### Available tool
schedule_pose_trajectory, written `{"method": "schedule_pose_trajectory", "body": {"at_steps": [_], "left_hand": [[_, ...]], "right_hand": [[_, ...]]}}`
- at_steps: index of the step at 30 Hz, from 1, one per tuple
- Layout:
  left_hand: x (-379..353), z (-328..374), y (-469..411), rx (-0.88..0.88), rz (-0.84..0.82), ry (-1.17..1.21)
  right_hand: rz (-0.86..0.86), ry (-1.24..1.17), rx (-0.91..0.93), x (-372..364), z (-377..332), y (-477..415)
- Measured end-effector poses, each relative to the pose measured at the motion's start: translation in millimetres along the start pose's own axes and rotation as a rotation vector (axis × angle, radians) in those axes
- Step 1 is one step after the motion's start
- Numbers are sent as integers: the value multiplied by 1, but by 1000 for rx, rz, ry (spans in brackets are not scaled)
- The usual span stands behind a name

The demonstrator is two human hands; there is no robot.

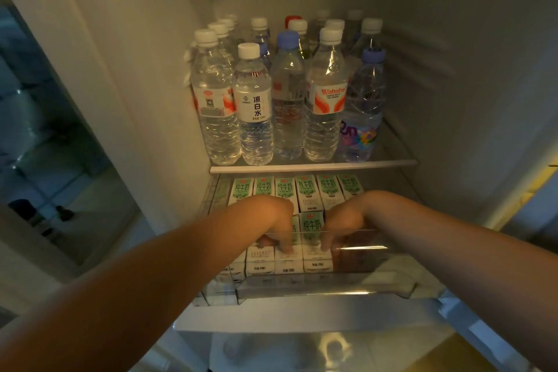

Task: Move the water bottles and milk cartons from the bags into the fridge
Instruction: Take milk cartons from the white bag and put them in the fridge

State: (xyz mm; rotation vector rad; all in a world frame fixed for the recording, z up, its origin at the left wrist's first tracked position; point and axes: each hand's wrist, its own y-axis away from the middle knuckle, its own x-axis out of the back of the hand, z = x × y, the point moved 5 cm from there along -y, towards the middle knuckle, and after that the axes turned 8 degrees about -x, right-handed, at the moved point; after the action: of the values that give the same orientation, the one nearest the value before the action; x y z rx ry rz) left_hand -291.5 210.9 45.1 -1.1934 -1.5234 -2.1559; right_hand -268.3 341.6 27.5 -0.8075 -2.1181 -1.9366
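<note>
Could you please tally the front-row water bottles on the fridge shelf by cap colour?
White-capped water bottles: 3
Blue-capped water bottles: 2
Total: 5

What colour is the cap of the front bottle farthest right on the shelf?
The cap is pale purple-blue; the head view shows it best.

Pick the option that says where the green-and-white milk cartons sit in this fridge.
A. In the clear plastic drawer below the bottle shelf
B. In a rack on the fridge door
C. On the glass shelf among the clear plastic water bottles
A: the green-and-white milk cartons stand in rows inside the clear plastic drawer, under the glass shelf that carries only clear plastic water bottles.
</note>
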Motion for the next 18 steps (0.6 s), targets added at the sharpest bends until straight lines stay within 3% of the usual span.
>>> {"method": "schedule_pose_trajectory", "body": {"at_steps": [4, 8, 11, 14, 18], "left_hand": [[8, -2, 17, -33, 148, 96], [22, -7, 50, -70, 645, 301], [12, -6, 81, -100, 969, 411], [-10, 10, 108, -123, 1224, 260], [-45, 24, 121, -113, 1607, 1]], "right_hand": [[295, -8, 56, 13, -4, 25], [778, -264, 297, 24, -8, 66], [1181, -280, 350, 8, 1, 92], [1502, -212, 410, -22, 3, 115], [1688, -187, 441, -65, 4, 115]]}}
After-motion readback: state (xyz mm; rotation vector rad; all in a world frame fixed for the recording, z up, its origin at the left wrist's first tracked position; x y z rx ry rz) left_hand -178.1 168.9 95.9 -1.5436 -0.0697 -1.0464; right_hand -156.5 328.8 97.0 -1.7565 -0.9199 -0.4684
